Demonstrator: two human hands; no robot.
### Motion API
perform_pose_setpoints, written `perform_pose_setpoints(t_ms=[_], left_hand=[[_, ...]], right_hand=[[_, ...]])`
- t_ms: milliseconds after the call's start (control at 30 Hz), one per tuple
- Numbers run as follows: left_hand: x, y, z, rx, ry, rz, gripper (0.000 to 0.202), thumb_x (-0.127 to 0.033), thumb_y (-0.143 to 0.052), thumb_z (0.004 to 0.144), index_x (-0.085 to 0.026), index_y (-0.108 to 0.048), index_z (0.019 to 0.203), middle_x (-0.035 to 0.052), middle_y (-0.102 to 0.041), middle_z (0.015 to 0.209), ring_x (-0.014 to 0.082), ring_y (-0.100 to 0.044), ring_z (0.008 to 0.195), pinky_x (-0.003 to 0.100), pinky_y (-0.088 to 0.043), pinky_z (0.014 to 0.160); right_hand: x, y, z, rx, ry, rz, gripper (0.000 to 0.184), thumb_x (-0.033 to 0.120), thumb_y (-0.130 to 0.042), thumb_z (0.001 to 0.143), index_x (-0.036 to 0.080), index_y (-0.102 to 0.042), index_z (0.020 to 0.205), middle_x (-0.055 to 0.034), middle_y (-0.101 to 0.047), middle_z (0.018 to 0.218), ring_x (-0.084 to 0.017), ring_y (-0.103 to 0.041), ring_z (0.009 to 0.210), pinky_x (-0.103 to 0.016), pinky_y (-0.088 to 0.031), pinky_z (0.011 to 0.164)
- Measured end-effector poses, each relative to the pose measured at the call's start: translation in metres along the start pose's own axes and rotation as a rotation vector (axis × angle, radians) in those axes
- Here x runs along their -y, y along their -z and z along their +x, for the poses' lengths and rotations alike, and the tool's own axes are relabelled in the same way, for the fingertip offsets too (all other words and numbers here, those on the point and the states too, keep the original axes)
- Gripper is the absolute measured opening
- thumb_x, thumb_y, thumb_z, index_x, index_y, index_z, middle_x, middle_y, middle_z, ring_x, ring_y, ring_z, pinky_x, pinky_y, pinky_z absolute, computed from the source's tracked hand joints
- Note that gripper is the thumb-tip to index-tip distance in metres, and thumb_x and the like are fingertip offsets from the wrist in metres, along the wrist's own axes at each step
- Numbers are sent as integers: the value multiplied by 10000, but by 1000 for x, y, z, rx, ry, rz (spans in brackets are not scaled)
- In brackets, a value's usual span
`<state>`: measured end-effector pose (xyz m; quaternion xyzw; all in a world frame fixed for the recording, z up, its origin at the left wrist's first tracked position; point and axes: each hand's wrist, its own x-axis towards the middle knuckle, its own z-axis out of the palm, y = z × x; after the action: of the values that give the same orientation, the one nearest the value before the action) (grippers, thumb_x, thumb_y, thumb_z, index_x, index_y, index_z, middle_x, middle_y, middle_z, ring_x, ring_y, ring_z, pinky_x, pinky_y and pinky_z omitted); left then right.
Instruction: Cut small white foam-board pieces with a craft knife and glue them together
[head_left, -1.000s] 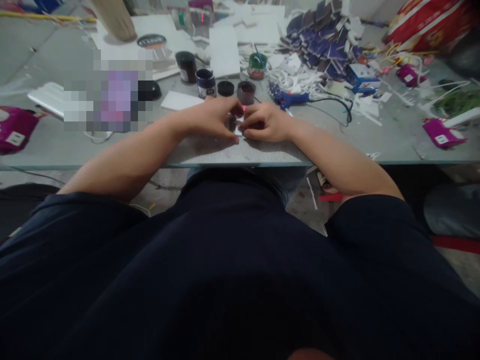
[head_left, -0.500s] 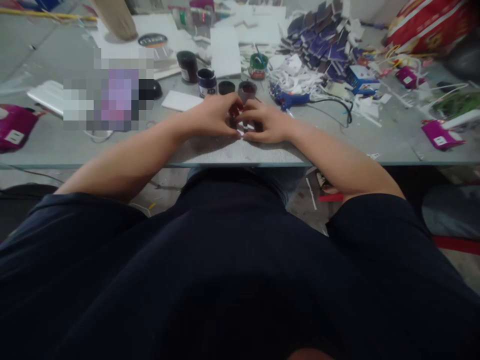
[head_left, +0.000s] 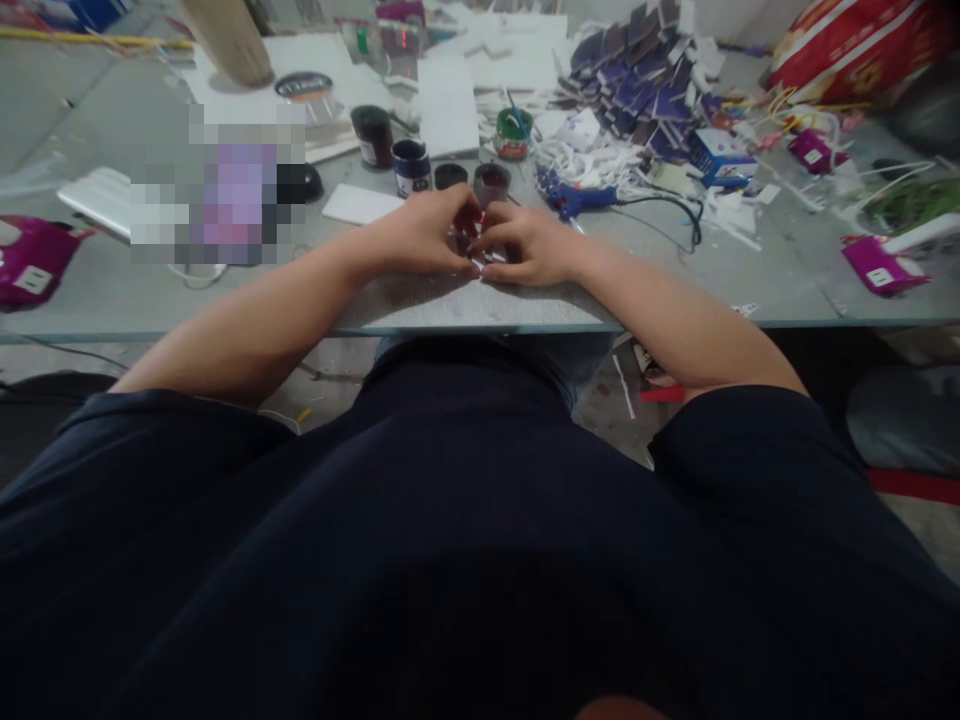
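Close to the table's front edge, my left hand (head_left: 435, 232) and my right hand (head_left: 534, 245) face each other with curved fingers, their tips almost meeting. Small whitish pieces (head_left: 489, 257) show between the fingertips; what they are is too small and hidden to tell. Just behind the hands stand an open jar with dark red inside (head_left: 492, 181), a low black round lid or jar (head_left: 451, 176) and a blue-labelled jar (head_left: 412, 170). A flat white piece (head_left: 363, 204) lies left of these jars, behind my left forearm.
A blue glue gun (head_left: 589, 198) with a black cord lies to the right, before white scraps (head_left: 600, 150) and a heap of purple pieces (head_left: 637, 70). A green jar (head_left: 514, 135) and a dark jar (head_left: 373, 137) stand farther back. Purple packets (head_left: 879, 267) lie far right.
My hands stay at the same spot, with only slight finger movement around the small pieces. The view has shifted very slightly.
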<state>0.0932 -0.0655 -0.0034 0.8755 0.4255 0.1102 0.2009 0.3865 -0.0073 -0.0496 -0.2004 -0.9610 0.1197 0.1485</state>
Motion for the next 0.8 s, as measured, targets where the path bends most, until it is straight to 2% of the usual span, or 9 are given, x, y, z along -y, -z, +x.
perform_pose_setpoints(t_ms=[100,233,367,467,667,733,800], left_hand=[[5,-4,4,-73,9,-69,864,-700,-918,822,-305,-733,1567,122,-854,1599,381,-771,1399,623,-626,1230],[8,-5,6,-76,24,-75,815,-656,-949,806,-306,-735,1511,98,-850,1558,356,-776,1366,583,-628,1227],[7,-5,6,-81,26,-73,817,-680,-941,796,-308,-744,1496,90,-858,1550,335,-758,1315,577,-643,1194],[8,-6,7,-96,26,-79,823,-687,-954,769,-304,-769,1473,94,-866,1504,343,-758,1294,579,-646,1159],[14,-6,7,-58,-30,-108,942,-919,-901,861,-372,-759,1615,29,-899,1365,361,-664,1458,602,-556,1272],[15,-6,8,-67,-18,-88,930,-901,-905,849,-359,-768,1592,38,-900,1397,359,-683,1434,601,-567,1260],[14,-7,8,-93,8,-57,861,-818,-928,810,-329,-794,1506,69,-888,1471,351,-734,1356,585,-611,1215]], right_hand=[[-5,2,-3,-12,16,46,600,686,-766,1226,250,-894,1618,-179,-803,1581,-384,-827,1308,-574,-697,1175],[-11,6,-8,-58,-66,50,626,733,-768,1211,297,-884,1645,-164,-850,1538,-371,-841,1231,-551,-731,1078],[-11,8,-8,-33,-76,5,506,716,-782,1185,356,-957,1494,-136,-878,1451,-411,-852,1274,-605,-738,1094],[-7,7,-7,-15,-55,-20,450,687,-776,1197,366,-976,1442,-120,-879,1400,-403,-860,1287,-606,-730,1125],[4,7,-8,3,-49,-126,481,684,-753,1227,318,-965,1456,-119,-869,1455,-392,-870,1316,-567,-709,1128],[5,8,-7,13,-52,-153,468,681,-755,1224,331,-962,1455,-114,-871,1449,-392,-869,1315,-562,-704,1128],[5,9,-6,11,-64,-176,445,673,-754,1221,347,-961,1442,-111,-875,1427,-394,-867,1314,-563,-700,1128]])
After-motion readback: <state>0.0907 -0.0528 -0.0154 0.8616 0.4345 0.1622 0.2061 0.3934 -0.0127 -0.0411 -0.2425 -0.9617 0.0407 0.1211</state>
